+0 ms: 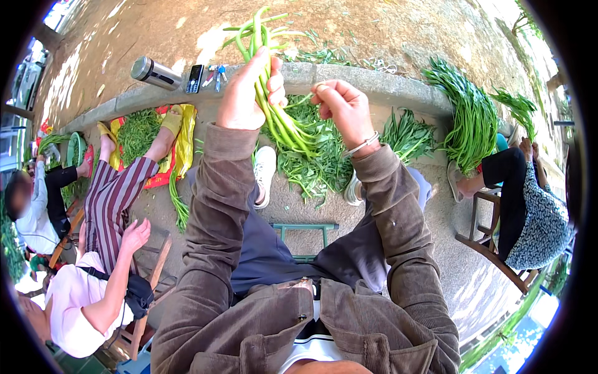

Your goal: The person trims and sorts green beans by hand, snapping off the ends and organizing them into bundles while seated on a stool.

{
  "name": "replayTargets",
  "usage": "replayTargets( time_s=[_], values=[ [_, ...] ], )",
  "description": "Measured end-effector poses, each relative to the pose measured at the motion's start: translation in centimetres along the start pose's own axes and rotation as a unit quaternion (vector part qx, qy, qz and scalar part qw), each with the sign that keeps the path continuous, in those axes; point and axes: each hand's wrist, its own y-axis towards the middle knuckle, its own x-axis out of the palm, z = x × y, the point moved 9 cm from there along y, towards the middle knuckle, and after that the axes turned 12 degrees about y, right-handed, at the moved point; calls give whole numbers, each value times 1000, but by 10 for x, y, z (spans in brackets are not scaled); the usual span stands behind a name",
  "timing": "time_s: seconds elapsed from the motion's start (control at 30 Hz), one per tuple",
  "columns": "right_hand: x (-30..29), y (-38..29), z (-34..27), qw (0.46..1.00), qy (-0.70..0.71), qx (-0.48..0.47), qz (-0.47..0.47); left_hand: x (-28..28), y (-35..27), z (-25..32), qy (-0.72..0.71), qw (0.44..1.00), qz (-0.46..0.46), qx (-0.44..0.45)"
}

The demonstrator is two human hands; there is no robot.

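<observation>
My left hand [252,91] is closed around a bundle of long green vegetable stems [285,126], whose ends stick out above and below the fist. To its right, my right hand [343,105] pinches a thin green strand [299,101] between thumb and fingertips; a bracelet circles that wrist. Whether the strand is joined to the bundle I cannot tell. Below both hands, a pile of loose green leaves [322,163] lies on the ground between my shoes. A smaller heap of leafy stems [411,135] lies to the right of the pile.
On the stone curb [299,75] are a steel flask [156,73], a keypad phone [194,79] and keys [216,77]. A large leafy bundle [472,117] leans at the right. Leaves lie on a yellow and red sack [187,135] at the left. Several people sit on either side.
</observation>
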Motion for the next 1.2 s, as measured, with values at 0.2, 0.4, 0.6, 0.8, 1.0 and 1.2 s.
replayTargets(
  time_s=[0.2, 0.4, 0.6, 0.8, 1.0, 1.2],
  values=[
    [-4, 2, -12, 993, -93, 23, -75, -2, -10, 8, 10, 1000, 3, 11],
    [-8, -6, -22, 916, -383, -121, -27, -12, -11, 8, 45, 998, 4, 44],
    [28, -13, -27, 983, -82, -112, -121, -9, -5, -5, 195, 970, 100, 104],
    [54, -18, 1, 970, -110, -108, -187, -3, 2, -25, 173, 975, 88, 103],
    [53, -19, 3, 970, -134, -120, -163, 3, 5, -35, 209, 968, 82, 113],
    [46, -18, 10, 976, -119, -103, -151, 18, 0, -25, 284, 939, 73, 180]
  ],
)
